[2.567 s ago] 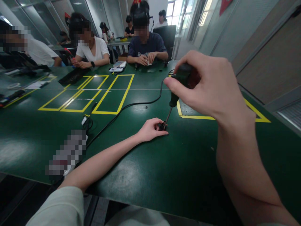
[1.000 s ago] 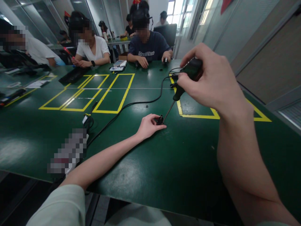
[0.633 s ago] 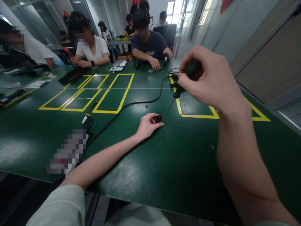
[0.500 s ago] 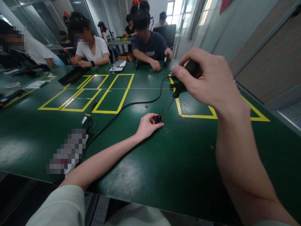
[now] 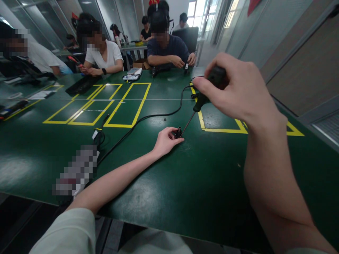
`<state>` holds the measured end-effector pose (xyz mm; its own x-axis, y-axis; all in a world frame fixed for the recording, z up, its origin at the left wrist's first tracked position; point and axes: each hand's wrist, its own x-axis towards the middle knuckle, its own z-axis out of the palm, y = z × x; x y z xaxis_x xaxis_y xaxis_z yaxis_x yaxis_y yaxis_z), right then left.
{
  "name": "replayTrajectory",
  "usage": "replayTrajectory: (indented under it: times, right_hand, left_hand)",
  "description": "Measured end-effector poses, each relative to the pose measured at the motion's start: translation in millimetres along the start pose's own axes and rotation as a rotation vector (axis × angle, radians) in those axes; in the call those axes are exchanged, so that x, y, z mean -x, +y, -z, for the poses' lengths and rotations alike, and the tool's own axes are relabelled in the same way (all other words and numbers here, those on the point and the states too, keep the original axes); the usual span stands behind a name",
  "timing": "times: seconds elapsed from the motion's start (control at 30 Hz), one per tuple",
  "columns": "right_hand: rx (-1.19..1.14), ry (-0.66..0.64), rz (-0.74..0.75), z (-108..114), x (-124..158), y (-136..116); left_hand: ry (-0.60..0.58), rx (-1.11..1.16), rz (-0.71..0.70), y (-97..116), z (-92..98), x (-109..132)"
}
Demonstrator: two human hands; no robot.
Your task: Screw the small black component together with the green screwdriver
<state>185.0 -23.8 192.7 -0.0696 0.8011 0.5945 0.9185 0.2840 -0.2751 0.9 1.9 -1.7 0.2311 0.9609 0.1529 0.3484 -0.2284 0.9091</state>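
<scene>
My left hand (image 5: 167,141) rests on the green table, thumb and fingers closed round a small black part (image 5: 178,133) with a short round stub standing up from it. Above and to the right, my right hand (image 5: 230,84) grips the dark green handle of a screwdriver (image 5: 199,105). The thin metal shaft slants down to the left, and its tip meets the right side of the black part. Exactly where the tip sits is too small to make out. My fingers hide part of the handle and of the black part.
A power strip (image 5: 79,169), blurred out, lies left of my left forearm. Its black cable (image 5: 159,115) curves across the table (image 5: 185,197) behind my left hand. Yellow tape (image 5: 119,126) marks rectangles on the tabletop. Co-workers (image 5: 166,49) sit across the table, near a black tray (image 5: 82,85).
My right hand and wrist have turned slightly on the screwdriver, and the handle has shifted a little left. My left hand stays put. Across the table, a co-worker's hands have come together.
</scene>
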Motion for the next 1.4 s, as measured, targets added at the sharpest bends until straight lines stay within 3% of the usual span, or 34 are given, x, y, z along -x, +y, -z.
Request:
replayTrajectory:
  times: [0.37,0.57,0.63,0.7,0.77,0.9,1.07,1.2,1.4]
  right_hand:
    - [-0.150,0.010,0.058,-8,-2,7]
    - [-0.195,0.299,0.015,-5,-6,16]
    - [-0.107,0.225,-0.085,-8,-11,23]
    - [0.007,0.021,-0.194,-21,-16,32]
    - [0.102,-0.313,-0.252,-45,-20,43]
    - [0.107,-0.591,-0.299,-109,-17,65]
    - [0.086,-0.625,-0.315,-159,-1,83]
    - [-0.041,-0.573,-0.271,-175,11,94]
    - [-0.271,-0.515,-0.299,-194,16,115]
  left_hand:
    - [0.018,-0.007,-0.023,2,-3.0,0]
    - [0.019,0.003,-0.031,-2,-4.5,-1]
    - [0.013,0.009,-0.027,-2,-4.0,0]
    - [0.010,0.010,-0.023,0,-3.2,0]
    - [0.005,0.006,-0.016,1,-2.1,0]
    - [-0.002,0.000,0.004,4,0.4,-1]
    - [-0.030,0.036,0.027,5,1.2,-1]
    - [-0.020,0.101,0.019,5,0.4,-1]
    - [0.054,-0.018,-0.094,2,1.6,-2]
